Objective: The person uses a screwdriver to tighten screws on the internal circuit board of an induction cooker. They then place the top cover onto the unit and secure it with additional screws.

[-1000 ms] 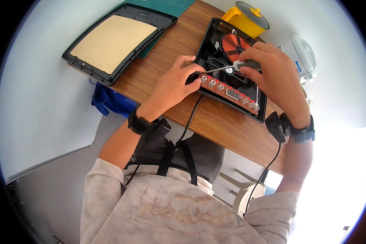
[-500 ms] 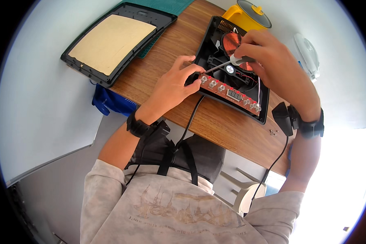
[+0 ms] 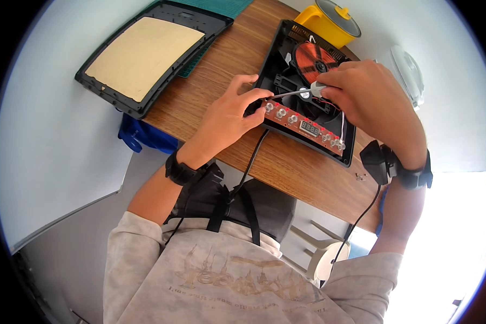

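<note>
An induction cooker's black lower housing point(image 3: 279, 51) lies opened on the table, showing a copper coil point(image 3: 310, 55) and a fan. Along its near side runs a narrow reddish-brown circuit board point(image 3: 291, 120) with a small digit display. My left hand point(image 3: 221, 119) has its thumb and index finger around the board's left end, the other fingers raised. In my right hand point(image 3: 367, 97) is a screwdriver point(image 3: 317, 88) with a pale handle, gripped between thumb and fingers. Its shaft slants leftward, and the tip meets the board's left corner beside my left index fingertip. Any screw there is hidden.
The cooker's black top cover point(image 3: 215, 27), with a cream sheet inside, lies at the left over a green mat point(image 3: 221, 6). A yellow pot point(image 3: 329, 27) and a clear lid point(image 3: 407, 75) stand behind. Small screws point(image 3: 360, 176) lie at right. A black cable point(image 3: 252, 162) hangs over the front edge.
My right hand has shifted right and down with the screwdriver, whose shaft now lies flatter and uncovers more of the coil. My left hand stays at the board's end.
</note>
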`<state>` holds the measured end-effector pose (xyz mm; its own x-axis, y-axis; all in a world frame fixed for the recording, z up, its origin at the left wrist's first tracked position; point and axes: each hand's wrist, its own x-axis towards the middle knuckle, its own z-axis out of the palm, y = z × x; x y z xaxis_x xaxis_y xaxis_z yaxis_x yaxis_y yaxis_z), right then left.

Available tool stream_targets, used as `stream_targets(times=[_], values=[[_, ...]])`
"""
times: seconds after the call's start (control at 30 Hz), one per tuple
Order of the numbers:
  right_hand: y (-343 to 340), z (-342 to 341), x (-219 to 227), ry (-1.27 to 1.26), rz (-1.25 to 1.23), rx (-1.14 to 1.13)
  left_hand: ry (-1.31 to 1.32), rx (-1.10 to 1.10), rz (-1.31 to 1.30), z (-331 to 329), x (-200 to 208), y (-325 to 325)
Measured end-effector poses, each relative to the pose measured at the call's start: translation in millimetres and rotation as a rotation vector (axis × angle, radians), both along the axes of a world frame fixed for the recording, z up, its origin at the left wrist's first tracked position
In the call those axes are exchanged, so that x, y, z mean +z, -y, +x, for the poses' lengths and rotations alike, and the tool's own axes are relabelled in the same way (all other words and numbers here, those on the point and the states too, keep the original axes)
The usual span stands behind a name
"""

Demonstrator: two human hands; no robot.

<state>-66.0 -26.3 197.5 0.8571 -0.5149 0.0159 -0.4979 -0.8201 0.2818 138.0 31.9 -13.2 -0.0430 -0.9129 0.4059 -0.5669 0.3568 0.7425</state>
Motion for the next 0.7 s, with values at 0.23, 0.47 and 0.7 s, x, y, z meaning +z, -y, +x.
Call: stream_targets(times=[0.23, 0.47, 0.7], values=[[-28, 29, -10, 0.014, -0.105, -0.143, -0.019, 0.007, 0.018, 3, 2, -3], [-7, -1, -8, 0.201, 0.139, -0.203, -0.033, -0.008, 0.062, 3, 6, -1], [-5, -9, -17, 0.304, 0.149, -0.101, -0.022, 0.011, -0.012, 5, -3, 0]])
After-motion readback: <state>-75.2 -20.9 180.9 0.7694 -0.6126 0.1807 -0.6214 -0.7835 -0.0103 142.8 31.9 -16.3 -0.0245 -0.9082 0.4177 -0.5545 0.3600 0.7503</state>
